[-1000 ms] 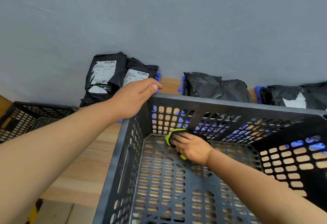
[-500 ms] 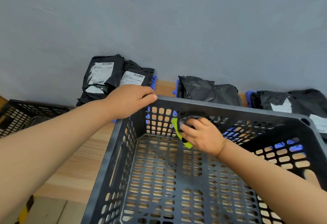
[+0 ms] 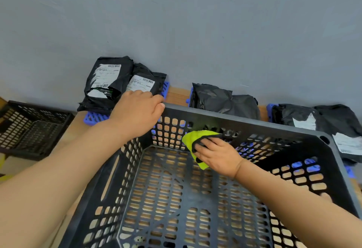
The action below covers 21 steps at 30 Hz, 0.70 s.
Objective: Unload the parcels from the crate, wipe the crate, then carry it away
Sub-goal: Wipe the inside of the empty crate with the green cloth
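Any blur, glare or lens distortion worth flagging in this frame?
Head view: soft, even light, no glare; wide-angle stretch on the forearms and the crate toward the edges; right hand and cloth slightly motion-blurred; labels on the parcels too soft to read.

My head camera looks down into the crate (image 3: 235, 119) from close above its near edge, facing the grey wall (image 3: 195, 22) behind it.

Gripping the crate (image 3: 254, 124) rim with the left hand (image 3: 135, 114), holding a yellow cloth (image 3: 195, 138) to its wall under right hand (image 3: 217, 155) fingers, parcels (image 3: 109, 83) just beyond left fingertips.
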Available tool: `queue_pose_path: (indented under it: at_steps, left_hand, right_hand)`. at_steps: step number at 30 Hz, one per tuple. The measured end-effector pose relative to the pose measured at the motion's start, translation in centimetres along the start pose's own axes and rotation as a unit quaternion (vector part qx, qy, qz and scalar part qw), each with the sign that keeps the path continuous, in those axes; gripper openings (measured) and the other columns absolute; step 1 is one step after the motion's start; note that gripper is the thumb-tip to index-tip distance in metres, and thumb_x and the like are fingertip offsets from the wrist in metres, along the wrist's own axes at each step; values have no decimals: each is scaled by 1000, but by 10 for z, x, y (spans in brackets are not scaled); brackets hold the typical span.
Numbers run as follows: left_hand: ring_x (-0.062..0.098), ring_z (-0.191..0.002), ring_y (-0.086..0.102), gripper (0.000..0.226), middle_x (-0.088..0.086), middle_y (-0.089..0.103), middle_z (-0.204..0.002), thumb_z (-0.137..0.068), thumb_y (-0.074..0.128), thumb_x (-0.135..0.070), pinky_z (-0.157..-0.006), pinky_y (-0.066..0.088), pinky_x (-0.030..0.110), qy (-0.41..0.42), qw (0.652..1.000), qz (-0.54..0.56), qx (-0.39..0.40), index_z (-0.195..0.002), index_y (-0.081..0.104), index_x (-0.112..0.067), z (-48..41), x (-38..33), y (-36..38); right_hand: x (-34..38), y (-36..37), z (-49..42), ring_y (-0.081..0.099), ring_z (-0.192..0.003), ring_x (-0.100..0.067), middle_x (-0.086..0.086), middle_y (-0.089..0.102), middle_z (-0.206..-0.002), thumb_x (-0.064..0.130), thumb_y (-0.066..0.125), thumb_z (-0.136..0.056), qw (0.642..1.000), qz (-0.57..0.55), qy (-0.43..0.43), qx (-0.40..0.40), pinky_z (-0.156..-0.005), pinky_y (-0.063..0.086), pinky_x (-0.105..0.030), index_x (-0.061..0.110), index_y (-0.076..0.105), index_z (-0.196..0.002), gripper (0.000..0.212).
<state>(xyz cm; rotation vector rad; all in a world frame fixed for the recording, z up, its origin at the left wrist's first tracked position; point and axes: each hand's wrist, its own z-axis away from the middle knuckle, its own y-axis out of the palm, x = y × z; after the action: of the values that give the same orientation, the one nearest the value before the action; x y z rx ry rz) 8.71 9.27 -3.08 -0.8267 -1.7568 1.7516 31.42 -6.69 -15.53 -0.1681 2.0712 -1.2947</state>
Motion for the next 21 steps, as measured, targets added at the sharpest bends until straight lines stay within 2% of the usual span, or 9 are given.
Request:
queue_pose_path:
  at_steps: [4, 6, 7, 8, 10, 13, 15, 17, 21]
  left_hand:
    - [21, -100, 56, 53, 0, 62, -105, -95, 15, -49, -90, 38, 42, -1, 1000, -9, -18, -125, 51, -26, 2, 1, 3]
    - [21, -98, 57, 55, 0, 62, -105, -94, 15, -52, -89, 40, 42, 0, 1000, -15, -23, -127, 50, -25, 2, 1, 4]
    - [20, -98, 57, 54, 0, 62, -105, -95, 16, -51, -89, 41, 42, 1, 1000, -17, -26, -127, 50, -24, 2, 0, 5]
    - [20, -98, 57, 53, 0, 62, -105, -95, 17, -51, -89, 40, 41, 1, 999, -17, -29, -128, 50, -24, 2, 0, 5]
    - [21, -98, 57, 54, 0, 62, -106, -95, 16, -50, -88, 39, 41, 1, 999, -21, -29, -127, 50, -24, 1, -2, 5]
    - [20, -97, 57, 56, 0, 61, -105, -94, 14, -51, -86, 39, 40, 2, 999, -25, -31, -127, 51, -24, 2, -3, 2]
    - [20, -98, 57, 57, -1, 61, -107, -94, 14, -51, -87, 39, 39, 0, 999, -26, -28, -128, 50, -24, 3, -4, 0]
    - [19, -101, 56, 56, -1, 61, -109, -94, 14, -51, -89, 38, 39, -2, 999, -27, -23, -130, 49, -25, 4, -6, -1]
    - [19, -102, 56, 55, 0, 61, -111, -95, 15, -49, -91, 39, 39, -5, 999, -35, -20, -131, 48, -24, 5, -7, -3]
  right_hand:
    - [21, 31, 12, 57, -113, -24, 0, 69, -114, 22, 44, -85, 994, -15, -34, 101, -101, 31, -37, 22, 74, -102, 34]
    - [28, 42, 19, 59, -116, -23, 0, 67, -119, 27, 65, -80, 985, -21, -65, 159, -105, 33, -39, 23, 74, -104, 25]
    - [31, 46, 21, 58, -118, -23, 1, 66, -121, 28, 73, -76, 982, -28, -69, 175, -107, 35, -40, 22, 74, -103, 28]
    - [33, 46, 22, 57, -120, -23, 0, 66, -121, 27, 72, -77, 980, -31, -68, 185, -108, 35, -40, 21, 74, -103, 26]
    - [32, 46, 21, 58, -119, -22, 0, 67, -120, 21, 58, -84, 981, -47, -64, 177, -106, 40, -38, 19, 75, -99, 23]
    - [25, 40, 13, 64, -108, -21, 1, 70, -108, 21, 64, -81, 980, -38, -86, 177, -92, 51, -33, 18, 77, -89, 15]
    - [18, 31, 8, 66, -98, -20, 1, 71, -101, 17, 48, -87, 981, -37, -81, 171, -84, 53, -31, 18, 77, -83, 28]
    - [13, 21, 7, 66, -98, -23, -2, 70, -103, 16, 38, -89, 985, -34, -75, 152, -85, 50, -33, 16, 75, -85, 38]
    - [2, -2, 9, 63, -105, -26, -3, 68, -109, 18, 41, -93, 995, -45, -45, 83, -90, 43, -36, 15, 74, -91, 34]
